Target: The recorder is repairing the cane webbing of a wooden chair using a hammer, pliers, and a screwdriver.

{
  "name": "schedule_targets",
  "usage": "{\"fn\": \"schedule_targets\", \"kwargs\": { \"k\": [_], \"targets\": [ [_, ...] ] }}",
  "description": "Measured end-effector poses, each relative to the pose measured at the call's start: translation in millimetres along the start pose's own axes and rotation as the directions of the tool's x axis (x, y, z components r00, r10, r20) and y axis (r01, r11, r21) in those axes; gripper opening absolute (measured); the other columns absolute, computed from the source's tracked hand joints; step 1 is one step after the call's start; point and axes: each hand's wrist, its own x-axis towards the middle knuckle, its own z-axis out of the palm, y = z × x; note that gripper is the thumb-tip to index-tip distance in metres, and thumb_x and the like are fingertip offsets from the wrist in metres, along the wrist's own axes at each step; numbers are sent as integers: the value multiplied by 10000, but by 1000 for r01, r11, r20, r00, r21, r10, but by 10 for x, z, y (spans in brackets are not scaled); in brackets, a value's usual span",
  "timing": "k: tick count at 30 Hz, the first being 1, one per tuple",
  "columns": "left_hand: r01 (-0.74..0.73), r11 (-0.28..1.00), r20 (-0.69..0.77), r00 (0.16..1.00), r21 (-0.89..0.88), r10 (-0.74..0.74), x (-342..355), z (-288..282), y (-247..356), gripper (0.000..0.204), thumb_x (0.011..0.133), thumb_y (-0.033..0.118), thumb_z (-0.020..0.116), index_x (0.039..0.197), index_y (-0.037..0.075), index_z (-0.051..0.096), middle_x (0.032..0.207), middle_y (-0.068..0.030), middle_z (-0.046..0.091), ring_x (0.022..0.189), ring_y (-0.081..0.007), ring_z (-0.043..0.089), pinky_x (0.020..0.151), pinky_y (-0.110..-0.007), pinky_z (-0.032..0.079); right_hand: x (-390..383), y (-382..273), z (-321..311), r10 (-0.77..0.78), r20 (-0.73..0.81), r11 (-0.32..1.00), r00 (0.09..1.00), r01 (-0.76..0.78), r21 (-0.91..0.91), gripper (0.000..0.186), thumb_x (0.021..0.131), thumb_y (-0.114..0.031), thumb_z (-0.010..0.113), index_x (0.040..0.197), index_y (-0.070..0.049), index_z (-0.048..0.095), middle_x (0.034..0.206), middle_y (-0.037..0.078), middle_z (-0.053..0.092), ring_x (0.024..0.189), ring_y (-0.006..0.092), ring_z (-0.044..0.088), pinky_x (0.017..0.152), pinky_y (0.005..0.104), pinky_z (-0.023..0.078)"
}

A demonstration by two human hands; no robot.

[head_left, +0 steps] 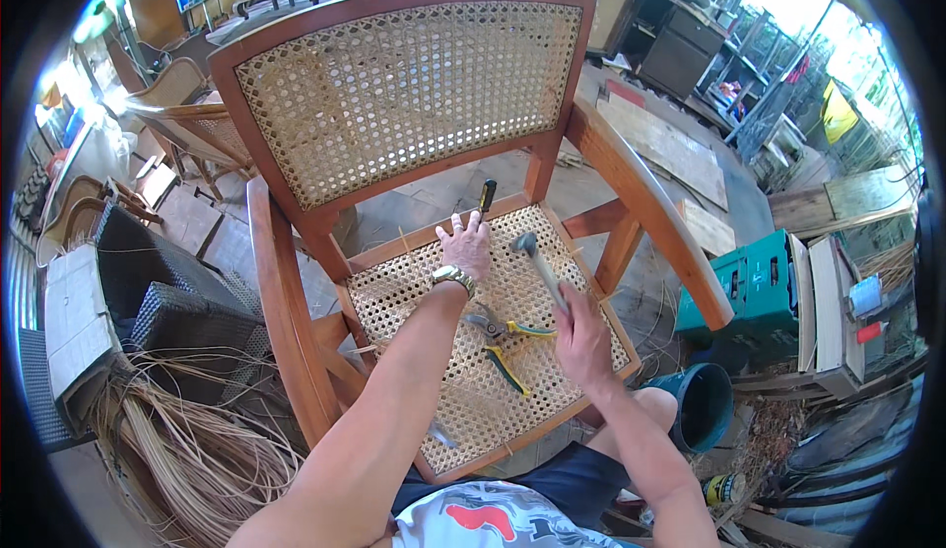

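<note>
My left hand (463,249), with a wristwatch (453,277) on its wrist, rests at the back edge of the woven cane seat (493,410) of a wooden armchair (414,242). A screwdriver (488,196) with a black and yellow handle stands upright there, its shaft at the side of my thumb and index finger. My right hand (583,336) is closed round the handle of a hammer (542,270), whose head is raised over the seat, apart from the screwdriver. Pliers (507,351) with yellow and green handles lie splayed on the cane between my arms.
A small grey piece (441,437) lies near the seat's front left. Bundled cane strands (187,440) and dark wicker furniture (187,321) crowd the left. At right stand a green crate (744,292) and a dark bucket (702,405). Another cane chair (192,119) is behind left.
</note>
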Motion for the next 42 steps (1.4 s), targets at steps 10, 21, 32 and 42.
{"fn": "schedule_targets", "kwargs": {
  "k": [10, 21, 32, 42],
  "targets": [
    [17, 1000, 50, 999, -18, -16, -3, -10, 34, 409, 968, 157, 543, 1371, 91, 552, 1631, -107, 375, 1506, -448, 331, 1160, -743, 251, 1038, 64, 216, 115, 60, 969, 992, -125, 215, 385, 1053, -175, 548, 1426, -83, 526, 834, 203, 665, 737, 378, 659, 711, 427, 528],
    [18, 1000, 51, 999, -25, -17, 6, -6, -2, 414, 969, 174, 517, 1378, 117, 547, 1637, -129, 381, 1505, -454, 330, 1170, -743, 236, 1337, -82, 148, 242, 419, 969, 875, -243, -51, 429, 1047, -131, 471, 1446, 27, 478, 1294, 331, 616, 1209, 477, 602, 1020, 506, 491],
    [25, 999, -7, 1000, -30, -25, -44, 56, 2, 379, 1004, 230, 501, 1363, 125, 561, 1623, -118, 411, 1496, -447, 352, 1172, -739, 232, 1279, -38, 401, 28, 161, 998, 987, -37, 53, 397, 1034, -119, 491, 1423, -51, 521, 996, 334, 680, 991, 514, 661, 819, 597, 491],
    [14, 1000, 4, 1000, 18, -14, 12, 16, -66, 452, 953, 260, 560, 1395, 169, 559, 1613, -74, 412, 1474, -415, 376, 1152, -712, 283, 930, -35, 71, 180, 38, 956, 983, -184, 228, 291, 1057, -158, 535, 1323, -39, 542, 848, 204, 673, 661, 335, 670, 602, 434, 519]
  ]
}}
